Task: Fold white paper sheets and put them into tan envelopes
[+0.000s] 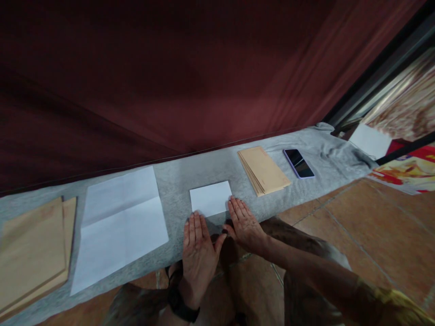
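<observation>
A small folded white paper [210, 198] lies on the grey cloth [176, 181] near its front edge. My left hand [197, 246] rests flat with its fingers stretched out, fingertips just below the paper's left corner. My right hand [244, 224] also lies flat and open, its fingertips touching the paper's right lower corner. Neither hand holds anything.
A large creased white sheet [118, 226] lies to the left, with a stack of brown envelopes [32, 253] beyond it. To the right lie another stack of brown envelopes [263, 170] and a phone [298, 163]. A dark red curtain [170, 68] hangs behind. Tiled floor [367, 226] lies at right.
</observation>
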The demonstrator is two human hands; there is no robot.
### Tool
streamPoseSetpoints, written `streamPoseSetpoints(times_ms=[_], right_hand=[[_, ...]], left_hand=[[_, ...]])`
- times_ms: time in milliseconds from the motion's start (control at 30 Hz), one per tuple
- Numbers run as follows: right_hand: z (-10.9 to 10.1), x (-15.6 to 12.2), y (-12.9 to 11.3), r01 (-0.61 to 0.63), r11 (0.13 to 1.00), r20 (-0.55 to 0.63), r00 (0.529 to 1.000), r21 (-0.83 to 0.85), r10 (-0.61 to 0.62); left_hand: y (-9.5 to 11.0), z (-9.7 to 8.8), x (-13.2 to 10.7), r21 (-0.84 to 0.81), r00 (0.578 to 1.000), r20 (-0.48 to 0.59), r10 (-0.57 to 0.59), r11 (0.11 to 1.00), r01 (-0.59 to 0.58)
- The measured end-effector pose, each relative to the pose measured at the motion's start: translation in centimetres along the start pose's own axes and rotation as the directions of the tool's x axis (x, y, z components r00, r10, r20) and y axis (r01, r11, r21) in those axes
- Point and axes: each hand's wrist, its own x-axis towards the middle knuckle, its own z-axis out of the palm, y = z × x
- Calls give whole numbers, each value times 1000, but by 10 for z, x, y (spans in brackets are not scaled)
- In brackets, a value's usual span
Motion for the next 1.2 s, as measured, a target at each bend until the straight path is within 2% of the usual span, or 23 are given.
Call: streamPoseSetpoints(times_ms=[100,233,400,633,733,933,1100,1200], right_hand=[[1,0,1,9,1000,-6,1000,16,-9],[3,0,1,0,998,-15,1000,62,1],[-5,8,2,-27,983,12,1000,180,25],[-15,21,-14,159,915,70,978,370,-198],[-11,22,-21,169,913,81,974,372,-214],[-6,20,-23,132,940,57,986,316,-158],[-7,18,-21,127,952,59,987,278,-149],[-7,16,-18,133,958,59,987,253,-153]], left_hand=[[3,0,6,-31,999,17,36,999,-35],[8,4,11,-73,984,87,157,986,-151],[8,9,13,-69,973,111,204,978,-197],[-1,27,6,10,953,39,299,954,-300],[-3,30,4,44,948,12,320,946,-320],[-1,22,9,48,944,78,320,945,-324],[-1,22,9,46,954,111,277,958,-284],[-1,22,9,38,957,104,273,960,-278]])
